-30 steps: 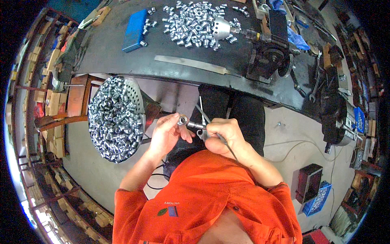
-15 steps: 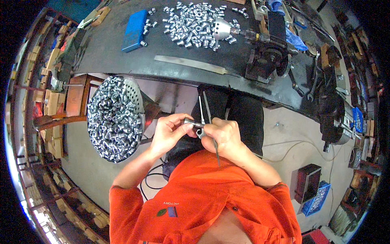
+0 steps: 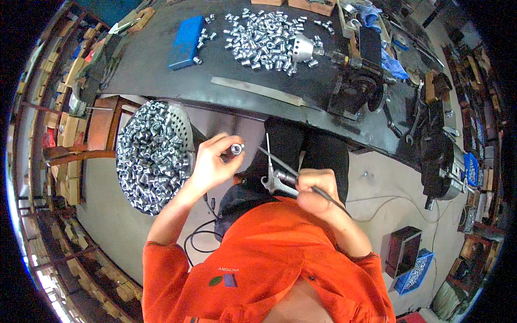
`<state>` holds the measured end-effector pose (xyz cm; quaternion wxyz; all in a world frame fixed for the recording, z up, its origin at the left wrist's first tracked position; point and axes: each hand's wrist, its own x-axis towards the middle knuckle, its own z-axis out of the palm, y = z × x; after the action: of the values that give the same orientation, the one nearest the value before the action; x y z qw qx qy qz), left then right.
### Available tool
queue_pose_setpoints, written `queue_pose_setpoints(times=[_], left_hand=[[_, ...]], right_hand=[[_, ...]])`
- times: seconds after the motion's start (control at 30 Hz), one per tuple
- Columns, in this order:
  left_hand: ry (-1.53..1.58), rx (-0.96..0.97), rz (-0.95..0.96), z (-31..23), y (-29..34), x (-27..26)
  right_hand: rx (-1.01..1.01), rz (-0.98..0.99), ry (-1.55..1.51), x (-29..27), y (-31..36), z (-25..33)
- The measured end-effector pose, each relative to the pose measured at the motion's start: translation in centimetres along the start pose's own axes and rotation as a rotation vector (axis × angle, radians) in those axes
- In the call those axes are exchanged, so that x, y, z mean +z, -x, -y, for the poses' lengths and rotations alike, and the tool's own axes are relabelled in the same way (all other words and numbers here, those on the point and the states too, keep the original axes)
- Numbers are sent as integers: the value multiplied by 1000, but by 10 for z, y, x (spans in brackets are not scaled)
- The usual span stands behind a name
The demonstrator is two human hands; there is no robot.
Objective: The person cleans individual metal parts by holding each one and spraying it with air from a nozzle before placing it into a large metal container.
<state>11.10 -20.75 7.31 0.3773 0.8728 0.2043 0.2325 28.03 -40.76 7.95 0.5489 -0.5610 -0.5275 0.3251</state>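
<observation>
Between the fingertips of my left hand point(image 3: 211, 161) is a small silver metal bushing point(image 3: 236, 149), its round bore showing. My right hand point(image 3: 318, 191) is closed round a long thin dark rod point(image 3: 279, 161), file-like, which slants across the fist. A dark cylindrical piece point(image 3: 285, 176), plug-like, sticks out of the same fist. Beside it lies a silver tool point(image 3: 270, 183) with a ribbed shank and a thin pale stem; whether the fist grips this too I cannot tell. Left of my left hand, a perforated metal bowl point(image 3: 183, 127) is heaped with similar bushings point(image 3: 148, 161).
On the dark bench point(image 3: 134, 64) ahead are a blue box point(image 3: 186, 43), a pile of bushings point(image 3: 264, 40), a flat metal strip point(image 3: 258, 90) and a geared machine point(image 3: 361, 86). Wrenches point(image 3: 414, 118) lie at right. A blue crate point(image 3: 414, 273) stands on the floor, lower right.
My hands have drawn apart. The left has moved up and left with the bushing, off the dark cylindrical piece; the right has moved right and down, and the rod now slants more.
</observation>
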Motion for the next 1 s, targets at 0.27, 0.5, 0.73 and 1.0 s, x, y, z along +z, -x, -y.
queue_pose_setpoints(times=[0.27, 0.5, 0.73, 1.0], left_hand=[[-302, 107, -6, 7, 1, 5], [-322, 273, 48, 1, -1, 9], [-321, 248, 118, 5, -25, 20], [-416, 144, -157, 48, -182, 19]], right_hand=[[-213, 101, 7, 11, -5, 23], [-115, 107, -5, 21, -19, 15], [-165, 32, 180, 17, -26, 1], [-214, -214, 276, -3, -13, 9]])
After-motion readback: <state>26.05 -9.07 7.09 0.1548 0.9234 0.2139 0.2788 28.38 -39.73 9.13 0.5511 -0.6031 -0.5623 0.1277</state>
